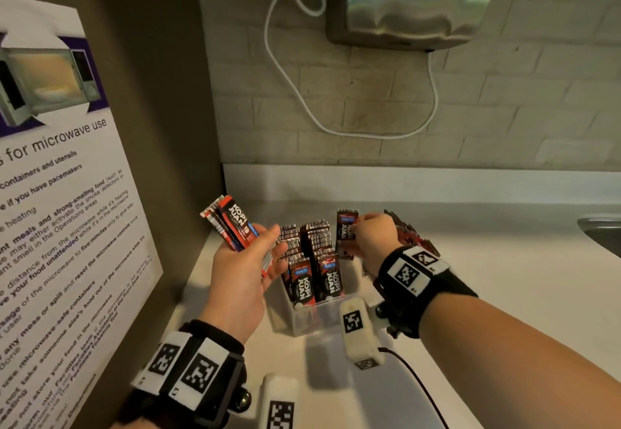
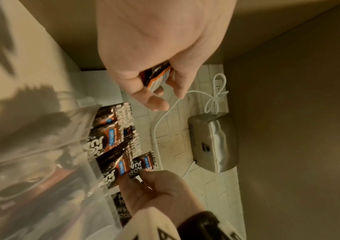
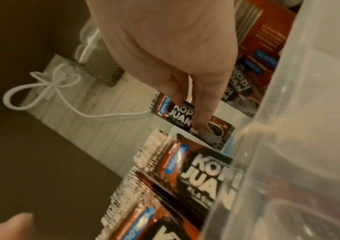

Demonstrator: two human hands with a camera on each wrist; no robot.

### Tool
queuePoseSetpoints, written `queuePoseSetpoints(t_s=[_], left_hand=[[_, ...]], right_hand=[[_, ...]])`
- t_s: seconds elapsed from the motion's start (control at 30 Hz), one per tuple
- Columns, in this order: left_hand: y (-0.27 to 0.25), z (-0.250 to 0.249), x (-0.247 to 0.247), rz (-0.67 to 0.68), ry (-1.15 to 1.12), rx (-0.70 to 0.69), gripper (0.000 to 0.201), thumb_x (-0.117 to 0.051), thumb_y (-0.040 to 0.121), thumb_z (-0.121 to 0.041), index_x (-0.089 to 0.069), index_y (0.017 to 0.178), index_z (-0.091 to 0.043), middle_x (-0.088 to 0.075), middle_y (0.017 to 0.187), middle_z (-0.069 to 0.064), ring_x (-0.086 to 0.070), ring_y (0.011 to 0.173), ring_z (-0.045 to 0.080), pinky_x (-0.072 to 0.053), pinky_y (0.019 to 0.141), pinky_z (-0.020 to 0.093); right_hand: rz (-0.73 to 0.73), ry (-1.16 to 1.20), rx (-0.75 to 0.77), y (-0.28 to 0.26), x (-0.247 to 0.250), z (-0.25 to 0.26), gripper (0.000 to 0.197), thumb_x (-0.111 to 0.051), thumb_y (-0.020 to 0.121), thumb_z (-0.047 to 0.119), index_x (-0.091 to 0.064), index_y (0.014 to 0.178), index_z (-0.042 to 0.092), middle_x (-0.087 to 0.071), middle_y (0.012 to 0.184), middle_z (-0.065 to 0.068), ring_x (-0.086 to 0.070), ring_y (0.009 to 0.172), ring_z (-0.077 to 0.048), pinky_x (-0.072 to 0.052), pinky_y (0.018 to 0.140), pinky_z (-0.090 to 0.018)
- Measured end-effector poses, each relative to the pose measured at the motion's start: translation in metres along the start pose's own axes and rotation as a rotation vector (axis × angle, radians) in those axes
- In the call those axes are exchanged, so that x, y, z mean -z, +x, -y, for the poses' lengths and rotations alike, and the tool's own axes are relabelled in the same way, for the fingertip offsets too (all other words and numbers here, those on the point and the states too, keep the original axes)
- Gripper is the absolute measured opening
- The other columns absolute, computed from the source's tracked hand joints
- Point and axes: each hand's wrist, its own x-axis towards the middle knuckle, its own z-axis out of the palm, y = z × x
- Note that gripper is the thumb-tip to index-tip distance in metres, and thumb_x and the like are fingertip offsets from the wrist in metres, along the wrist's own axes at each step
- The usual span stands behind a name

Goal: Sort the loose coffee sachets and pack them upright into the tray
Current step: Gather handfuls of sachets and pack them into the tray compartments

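Observation:
A clear plastic tray [image 1: 314,319] stands on the counter with two rows of red-and-black Kopi Juan sachets [image 1: 311,253] packed upright in it. My left hand [image 1: 268,253] grips a fanned bundle of sachets [image 1: 232,223] just left of the tray. My right hand [image 1: 358,238] pinches a single sachet [image 1: 347,230] upright over the tray's far right corner. The left wrist view shows the bundle's end [image 2: 156,74] inside my curled fingers. In the right wrist view my fingers [image 3: 200,112] pinch the single sachet [image 3: 177,112] beyond the packed rows [image 3: 185,170]. A loose sachet pile [image 1: 408,233] lies behind my right hand.
A steel hand dryer [image 1: 413,1] hangs on the tiled wall with its white cable [image 1: 336,127] looping down. A microwave notice [image 1: 67,193] covers the side panel at left. A sink's rim [image 1: 601,230] shows at the right edge of the white counter [image 1: 504,277].

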Motion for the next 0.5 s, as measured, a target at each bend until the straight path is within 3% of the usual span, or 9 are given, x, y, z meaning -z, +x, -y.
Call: queuePoseSetpoints(t_s=[0.1, 0.2, 0.3, 0.5], left_hand=[[-0.003, 0.006, 0.005, -0.003, 0.035, 0.025, 0.012, -0.070, 0.085, -0.009, -0.062, 0.092, -0.014, -0.069, 0.087, 0.006, -0.068, 0.074, 0.014, -0.053, 0.051, 0.020], [-0.006, 0.011, 0.009, 0.004, 0.047, 0.051, 0.012, -0.071, 0.084, -0.011, -0.063, 0.094, -0.013, -0.071, 0.086, 0.006, -0.068, 0.071, 0.013, -0.054, 0.052, 0.021], [-0.005, 0.013, 0.010, 0.000, 0.047, 0.060, 0.011, -0.071, 0.084, -0.010, -0.063, 0.090, -0.015, -0.071, 0.085, 0.005, -0.069, 0.071, 0.014, -0.054, 0.052, 0.023], [-0.005, 0.013, 0.007, -0.007, 0.047, 0.056, 0.011, -0.070, 0.084, -0.008, -0.062, 0.085, -0.016, -0.070, 0.083, 0.005, -0.068, 0.073, 0.015, -0.053, 0.058, 0.026]], right_hand=[[0.078, 0.010, -0.049, 0.004, -0.001, -0.007, 0.025, -0.047, 0.093, 0.003, -0.048, 0.073, 0.019, -0.056, 0.081, -0.005, -0.061, 0.083, -0.026, -0.058, 0.081, -0.042], [0.095, -0.045, -0.067, 0.010, -0.006, -0.015, 0.025, -0.047, 0.093, 0.004, -0.050, 0.072, 0.017, -0.060, 0.082, -0.008, -0.063, 0.084, -0.028, -0.057, 0.082, -0.046], [0.055, -0.027, -0.065, 0.027, -0.012, -0.033, 0.019, -0.048, 0.087, 0.001, -0.057, 0.074, 0.012, -0.067, 0.094, -0.020, -0.067, 0.089, -0.037, -0.055, 0.080, -0.056], [0.016, 0.069, -0.057, 0.018, -0.017, -0.032, 0.013, -0.053, 0.088, 0.004, -0.049, 0.081, 0.015, -0.063, 0.103, -0.019, -0.064, 0.097, -0.036, -0.053, 0.086, -0.055]])
